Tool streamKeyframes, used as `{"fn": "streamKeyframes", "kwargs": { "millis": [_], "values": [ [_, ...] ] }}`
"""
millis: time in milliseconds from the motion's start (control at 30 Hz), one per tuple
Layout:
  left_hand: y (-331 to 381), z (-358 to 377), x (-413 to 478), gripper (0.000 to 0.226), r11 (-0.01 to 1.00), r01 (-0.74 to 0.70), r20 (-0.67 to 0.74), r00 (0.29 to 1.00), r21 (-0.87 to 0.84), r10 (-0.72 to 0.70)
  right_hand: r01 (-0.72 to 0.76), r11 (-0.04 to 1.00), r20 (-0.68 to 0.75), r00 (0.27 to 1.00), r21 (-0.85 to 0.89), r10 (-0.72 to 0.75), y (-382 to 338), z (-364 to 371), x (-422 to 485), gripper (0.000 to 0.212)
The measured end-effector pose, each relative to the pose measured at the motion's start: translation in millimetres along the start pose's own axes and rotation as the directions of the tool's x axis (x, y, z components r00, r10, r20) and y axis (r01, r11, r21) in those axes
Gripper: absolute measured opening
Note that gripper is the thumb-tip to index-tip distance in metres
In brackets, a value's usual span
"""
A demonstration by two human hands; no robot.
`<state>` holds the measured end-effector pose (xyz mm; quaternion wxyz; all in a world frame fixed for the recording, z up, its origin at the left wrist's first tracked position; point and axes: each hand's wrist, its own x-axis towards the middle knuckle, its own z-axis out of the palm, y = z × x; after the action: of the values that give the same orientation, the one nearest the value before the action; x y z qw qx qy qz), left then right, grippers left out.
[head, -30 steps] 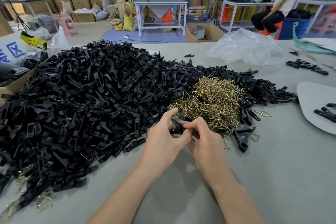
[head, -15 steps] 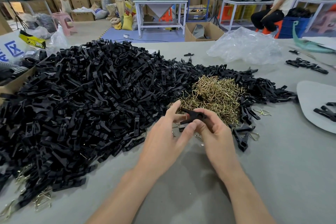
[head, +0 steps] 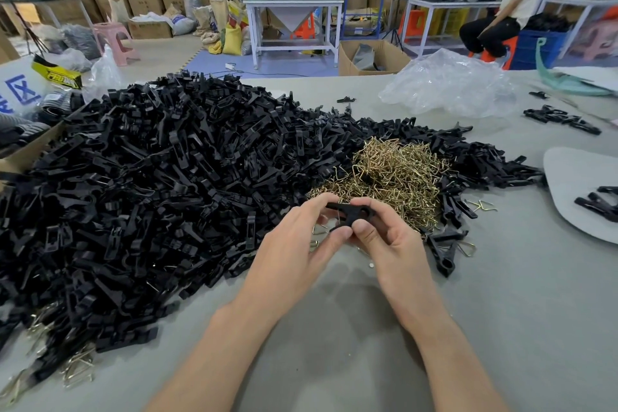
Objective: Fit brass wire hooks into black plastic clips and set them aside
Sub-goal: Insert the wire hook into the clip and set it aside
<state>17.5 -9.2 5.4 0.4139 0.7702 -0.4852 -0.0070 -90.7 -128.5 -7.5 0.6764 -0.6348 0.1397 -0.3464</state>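
My left hand (head: pixel 294 241) and right hand (head: pixel 384 237) both pinch one black plastic clip (head: pixel 347 212), held above the tabletop (head: pixel 334 328) just in front of the brass wire hook pile (head: pixel 391 177).

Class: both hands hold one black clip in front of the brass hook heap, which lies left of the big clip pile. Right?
No: the head view shows the brass hook heap right of the clip pile. The left hand and right hand do hold the black clip in front of it.
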Motion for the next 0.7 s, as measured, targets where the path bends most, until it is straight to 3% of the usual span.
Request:
{"fn": "streamKeyframes", "kwargs": {
  "millis": [267,467,700],
  "values": [
    [7,5,-1,0.041,0.98,0.0,0.015,1.0,-0.197,0.003,-0.078,0.984,-0.028,0.996,0.159,0.083,-10,3,-10,0.028],
    [49,48,8,0.037,0.95,-0.002,0.056,0.998,-0.313,0.021,-0.051,0.97,-0.198,0.975,0.238,0.1,-15,-39,-25,0.03],
    [144,146,68,0.036,0.966,-0.239,0.242,0.936,-0.097,0.255,0.036,0.999,-0.531,0.847,0.022,-0.019,-47,-166,-42,0.023]
  ]
}}
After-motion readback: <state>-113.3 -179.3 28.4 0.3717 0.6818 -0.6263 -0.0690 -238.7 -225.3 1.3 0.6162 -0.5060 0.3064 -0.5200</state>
